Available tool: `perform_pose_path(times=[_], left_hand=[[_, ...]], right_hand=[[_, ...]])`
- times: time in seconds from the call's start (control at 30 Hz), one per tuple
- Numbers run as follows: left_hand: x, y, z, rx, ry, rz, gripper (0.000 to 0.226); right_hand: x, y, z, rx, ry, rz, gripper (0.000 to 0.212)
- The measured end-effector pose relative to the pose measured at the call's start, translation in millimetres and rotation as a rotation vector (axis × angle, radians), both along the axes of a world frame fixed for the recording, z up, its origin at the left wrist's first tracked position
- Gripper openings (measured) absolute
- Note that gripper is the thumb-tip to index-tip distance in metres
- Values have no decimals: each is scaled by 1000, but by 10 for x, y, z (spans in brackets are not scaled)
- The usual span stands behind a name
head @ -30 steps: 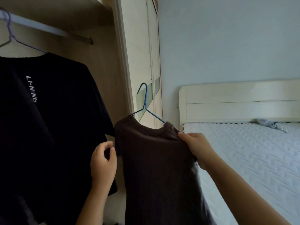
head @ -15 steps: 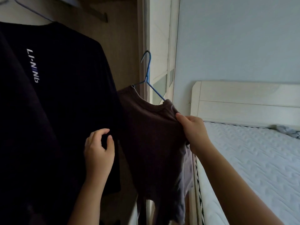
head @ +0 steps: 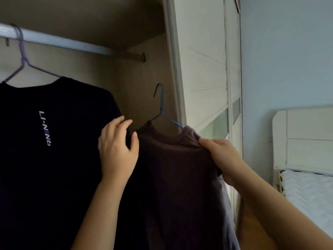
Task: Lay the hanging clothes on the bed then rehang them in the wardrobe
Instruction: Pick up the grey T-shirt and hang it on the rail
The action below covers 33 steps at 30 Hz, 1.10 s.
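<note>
A brown T-shirt hangs on a blue wire hanger, held up in front of the open wardrobe. My right hand grips the shirt's right shoulder. My left hand is at its left shoulder, fingers and thumb curled on dark cloth where it meets the black shirt's sleeve. The hanger's hook is free in the air, below and right of the metal rail. A black T-shirt with white lettering hangs from that rail on a purple hanger.
The wardrobe's pale sliding door stands right of the opening. At the far right are the bed's white headboard and quilted mattress. The rail is bare between the black shirt's hanger and its right end.
My view turned left from the bed to the wardrobe. Both hands raised the brown shirt toward the rail. My left hand, empty and loosely curled before, now holds cloth at the shirt's left shoulder.
</note>
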State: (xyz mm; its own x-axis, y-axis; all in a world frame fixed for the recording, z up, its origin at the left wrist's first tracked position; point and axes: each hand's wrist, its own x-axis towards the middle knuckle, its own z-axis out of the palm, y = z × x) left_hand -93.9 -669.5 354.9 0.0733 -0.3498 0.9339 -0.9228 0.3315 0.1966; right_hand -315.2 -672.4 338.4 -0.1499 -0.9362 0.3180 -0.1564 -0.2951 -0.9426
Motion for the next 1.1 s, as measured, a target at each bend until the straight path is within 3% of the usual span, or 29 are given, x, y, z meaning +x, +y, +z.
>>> perform_pose_path(times=[0.2,0.43,0.6,0.73,0.97,1.1], left_hand=[[224,-492,550,-9,-165,239,37],[503,-620,869,85,-370,463,37],[668,-474,816,-33,-231,397,36],[798,-305,765,-61,-188,387,37],[1075,61,706,5,-126,354,46],[1215,235,659,50,-133,342,50]], right_hand=[[338,-546,351,-77,-81,215,43],[705,-817,631,-149,-134,273,40],[993,-959,907,-201,-228,376,26],[1279,-1018,1086,-234,-298,450,28],[1987,-1086,1436,-386,-166,420,36],[2268,-1186,1434,-337,-116,382,42]])
